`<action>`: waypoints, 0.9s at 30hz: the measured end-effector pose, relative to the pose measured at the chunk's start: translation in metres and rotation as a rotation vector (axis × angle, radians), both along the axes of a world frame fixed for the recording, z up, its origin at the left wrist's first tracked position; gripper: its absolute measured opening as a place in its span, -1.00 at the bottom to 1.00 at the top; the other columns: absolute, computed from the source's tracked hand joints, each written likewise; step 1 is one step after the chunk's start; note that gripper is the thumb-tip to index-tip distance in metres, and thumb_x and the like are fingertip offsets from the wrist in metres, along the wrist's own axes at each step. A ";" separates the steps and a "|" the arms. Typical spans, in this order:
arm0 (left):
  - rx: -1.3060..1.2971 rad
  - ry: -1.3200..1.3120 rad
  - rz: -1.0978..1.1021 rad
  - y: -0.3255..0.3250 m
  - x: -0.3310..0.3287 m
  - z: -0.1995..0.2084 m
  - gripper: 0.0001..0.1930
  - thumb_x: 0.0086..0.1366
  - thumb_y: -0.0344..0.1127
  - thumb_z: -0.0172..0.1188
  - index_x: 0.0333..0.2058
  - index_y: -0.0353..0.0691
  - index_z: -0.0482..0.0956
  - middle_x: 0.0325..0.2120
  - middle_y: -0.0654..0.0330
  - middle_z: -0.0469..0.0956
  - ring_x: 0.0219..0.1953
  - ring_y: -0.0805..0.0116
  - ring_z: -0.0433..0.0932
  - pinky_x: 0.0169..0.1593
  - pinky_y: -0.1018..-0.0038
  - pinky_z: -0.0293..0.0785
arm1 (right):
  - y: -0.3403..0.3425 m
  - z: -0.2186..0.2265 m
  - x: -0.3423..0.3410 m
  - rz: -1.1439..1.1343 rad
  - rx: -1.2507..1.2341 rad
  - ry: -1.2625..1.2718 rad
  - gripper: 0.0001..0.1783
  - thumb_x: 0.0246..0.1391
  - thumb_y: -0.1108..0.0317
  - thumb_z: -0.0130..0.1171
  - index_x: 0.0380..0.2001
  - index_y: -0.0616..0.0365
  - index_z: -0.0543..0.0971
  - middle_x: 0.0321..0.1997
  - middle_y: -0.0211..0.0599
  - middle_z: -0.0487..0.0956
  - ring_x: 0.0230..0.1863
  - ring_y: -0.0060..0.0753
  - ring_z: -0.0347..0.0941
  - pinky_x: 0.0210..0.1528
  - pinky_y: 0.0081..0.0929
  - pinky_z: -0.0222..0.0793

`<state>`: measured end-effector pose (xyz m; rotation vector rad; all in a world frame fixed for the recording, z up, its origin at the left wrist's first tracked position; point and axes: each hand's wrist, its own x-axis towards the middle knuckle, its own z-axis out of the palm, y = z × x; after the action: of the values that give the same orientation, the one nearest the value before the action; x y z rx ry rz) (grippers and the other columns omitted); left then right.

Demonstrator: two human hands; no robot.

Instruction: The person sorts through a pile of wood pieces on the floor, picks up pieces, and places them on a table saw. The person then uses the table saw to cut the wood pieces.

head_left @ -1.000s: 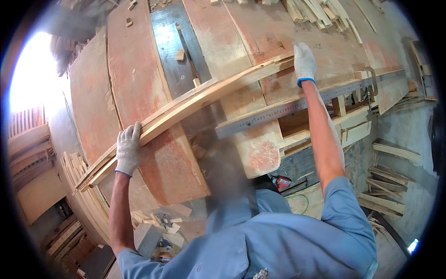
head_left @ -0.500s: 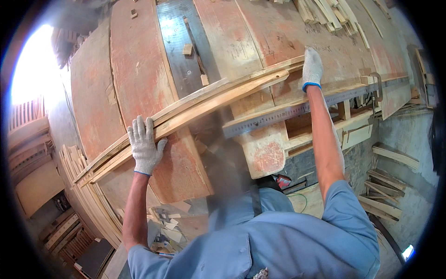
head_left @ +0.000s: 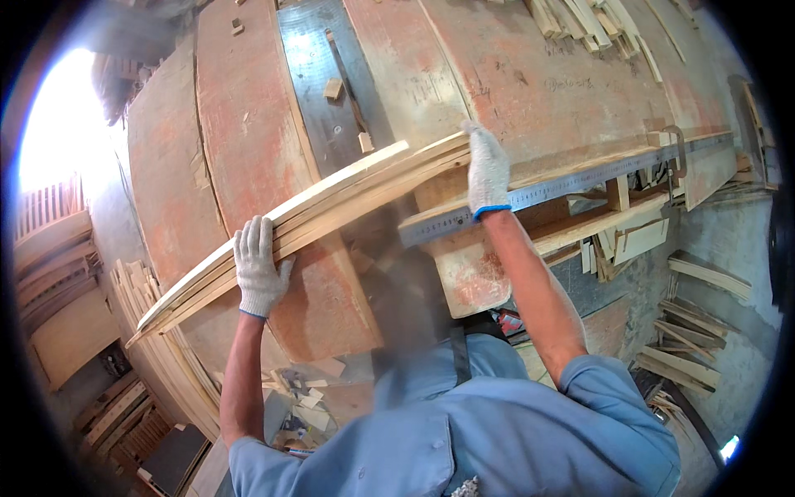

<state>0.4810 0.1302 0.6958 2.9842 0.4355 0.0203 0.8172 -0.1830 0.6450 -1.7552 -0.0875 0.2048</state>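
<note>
A bundle of long, pale wooden strips [head_left: 364,189] lies slantwise over the worn reddish table. My left hand [head_left: 262,269], in a white knit glove with blue trim, grips the bundle toward its left part, fingers over the top and thumb on the near side. At the right end of the strips, my right hand [head_left: 489,170], gloved alike, holds them with its palm against their ends. Just under that wrist runs a steel ruler [head_left: 571,186] fixed along a wooden rail.
A metal plate [head_left: 310,62] with a dark slot and small wood blocks is set in the table [head_left: 248,124]. A clamp [head_left: 681,151] stands at the rail's right end. More strips [head_left: 588,25] lie at the back right. Wood offcuts [head_left: 696,319] lean at the right.
My right hand has moved left and slightly nearer, to the strips' right end. The strips' right ends now sit closer together. My left hand has stayed nearly in place.
</note>
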 end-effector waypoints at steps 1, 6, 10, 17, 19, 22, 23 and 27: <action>-0.009 0.005 -0.006 0.001 0.001 0.004 0.06 0.07 -0.27 0.49 0.53 -0.21 0.14 0.50 -0.11 0.20 0.55 -0.16 0.14 0.62 -0.11 -0.08 | 0.008 0.002 -0.009 0.013 0.041 0.053 -0.57 0.51 0.18 0.04 0.14 0.27 0.69 0.21 -0.14 0.69 0.26 -0.27 0.56 0.41 -0.34 0.34; -0.053 0.067 -0.060 0.013 0.000 0.015 0.04 0.01 -0.41 0.41 0.52 -0.20 0.18 0.49 -0.09 0.21 0.53 -0.14 0.17 0.62 -0.09 -0.03 | 0.025 0.000 -0.033 0.143 -0.137 -0.011 -0.53 0.53 0.16 -0.02 0.17 0.29 0.68 0.23 -0.15 0.69 0.29 -0.29 0.54 0.42 -0.35 0.33; -0.073 0.057 -0.090 0.019 -0.001 0.016 0.04 0.04 -0.30 0.48 0.51 -0.21 0.20 0.48 -0.10 0.24 0.52 -0.15 0.19 0.60 -0.08 0.01 | 0.031 0.020 -0.040 0.120 0.020 0.135 -0.53 0.52 0.18 -0.02 0.17 0.31 0.67 0.26 -0.17 0.67 0.31 -0.32 0.52 0.42 -0.35 0.32; -0.083 0.012 -0.114 0.029 -0.005 0.007 0.04 0.08 -0.17 0.54 0.50 -0.23 0.21 0.48 -0.17 0.23 0.51 -0.20 0.20 0.58 -0.08 0.03 | 0.043 0.019 -0.054 0.119 0.122 0.249 -0.52 0.52 0.18 -0.03 0.21 0.28 0.65 0.28 -0.22 0.65 0.34 -0.35 0.48 0.46 -0.38 0.28; -0.056 0.037 -0.119 0.028 0.000 0.010 0.05 0.08 -0.15 0.54 0.50 -0.23 0.21 0.48 -0.17 0.22 0.50 -0.19 0.20 0.57 -0.08 0.04 | 0.042 0.030 -0.050 0.134 0.140 0.283 -0.51 0.53 0.17 -0.05 0.23 0.28 0.64 0.28 -0.22 0.65 0.34 -0.35 0.48 0.47 -0.38 0.27; 0.008 0.046 -0.138 0.030 0.002 0.011 0.05 0.07 -0.12 0.56 0.50 -0.22 0.22 0.48 -0.16 0.21 0.50 -0.18 0.20 0.56 -0.09 0.06 | 0.037 0.009 -0.043 0.186 0.215 0.215 -0.49 0.53 0.16 -0.07 0.25 0.28 0.62 0.30 -0.19 0.65 0.35 -0.32 0.49 0.47 -0.36 0.27; 0.031 0.046 -0.142 0.031 0.002 0.011 0.05 0.06 -0.12 0.56 0.49 -0.22 0.22 0.48 -0.16 0.21 0.50 -0.18 0.20 0.55 -0.09 0.07 | 0.038 0.012 -0.047 0.200 0.078 0.124 -0.49 0.52 0.16 -0.06 0.25 0.28 0.62 0.30 -0.17 0.64 0.35 -0.31 0.49 0.48 -0.35 0.26; -0.080 0.061 -0.161 0.038 0.007 0.017 0.05 0.02 -0.15 0.59 0.47 -0.20 0.25 0.44 -0.12 0.26 0.46 -0.15 0.24 0.51 -0.06 0.14 | 0.038 0.018 -0.055 0.204 -0.078 0.019 -0.49 0.51 0.15 -0.04 0.26 0.27 0.61 0.34 -0.10 0.63 0.39 -0.26 0.48 0.48 -0.33 0.28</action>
<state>0.4882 0.1687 0.7123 2.9364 0.1962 -0.1012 0.7625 -0.1445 0.6626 -1.8215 -0.2482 0.3772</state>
